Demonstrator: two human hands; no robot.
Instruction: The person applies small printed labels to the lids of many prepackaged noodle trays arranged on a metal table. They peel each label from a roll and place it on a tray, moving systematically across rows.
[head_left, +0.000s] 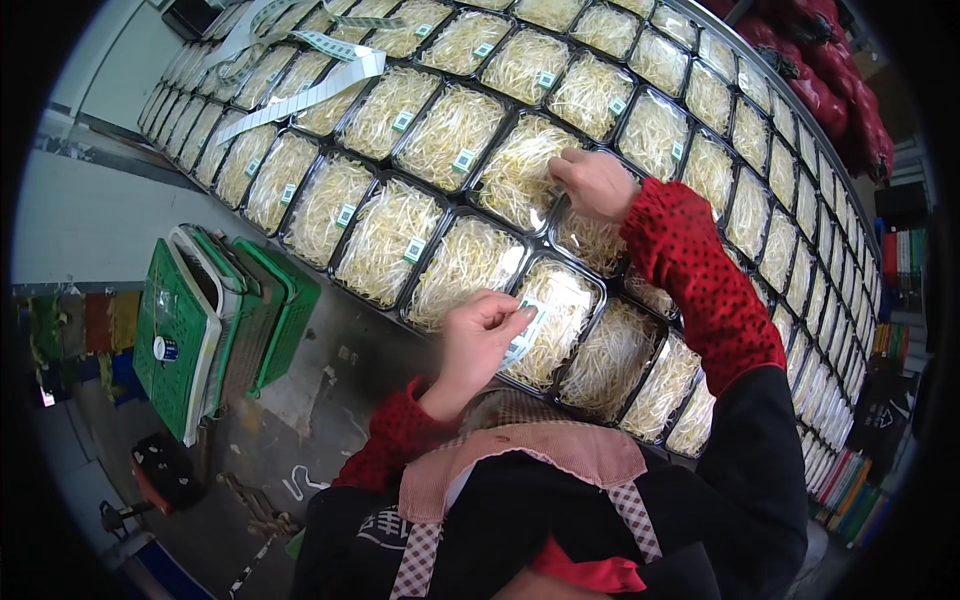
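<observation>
My left hand (478, 341) pinches a short strip of printed labels (527, 337) between thumb and fingers. The strip hangs over a black tray of bean sprouts (559, 300) under clear film at the table's near edge. My right hand (596, 184), fingers bunched, touches the lower right corner of another film-covered sprout tray (521, 169). Its fingertips hide that corner, so whether they hold a label is unclear. Trays to the left, such as this sprout tray (390, 232), bear a small green-and-white label at the lower right corner.
Rows of sprout trays cover the table. A long curling label strip (315, 94) lies over the far-left trays. Green plastic crates (180, 337) stand on the floor at left, with a small blue-and-white roll (165, 348) on them. Red mesh sacks (832, 82) are beyond the right edge.
</observation>
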